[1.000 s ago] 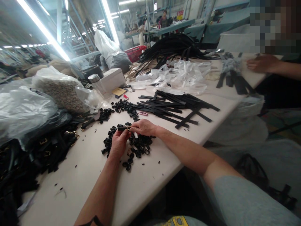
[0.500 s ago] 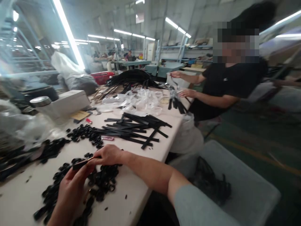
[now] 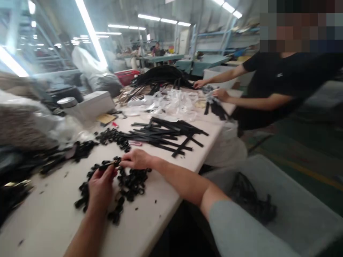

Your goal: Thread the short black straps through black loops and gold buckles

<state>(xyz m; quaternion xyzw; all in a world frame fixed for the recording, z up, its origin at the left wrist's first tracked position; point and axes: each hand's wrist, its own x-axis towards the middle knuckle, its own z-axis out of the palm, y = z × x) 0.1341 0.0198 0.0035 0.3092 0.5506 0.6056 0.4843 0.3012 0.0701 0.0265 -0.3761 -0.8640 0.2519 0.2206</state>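
1. Since half a second ago, our view has turned a little left, so the work table lies farther right before us; a co-worker's hand has dropped to the end of the strap heap.
2. Around us we see a long workshop under tube lights, with blue-green tables at the back and the co-worker in dark clothing to the right.
3. Before us, the pale table top runs away diagonally, bearing crumpled white plastic and, nearer, loose black strips lying mostly crosswise.
4. Under our hands spreads a pile of black rings, with stray bits lying to its right.
5. Our left hand is the nearer one, its thumb and fingers clamped on a short dark strip above the pile; the strip's long axis runs across us, rising slightly rightward.
6. At that right end, our right hand comes in from the side, its fingertips seemingly pinched on a thin brass-toned piece, too blurred for us to identify.
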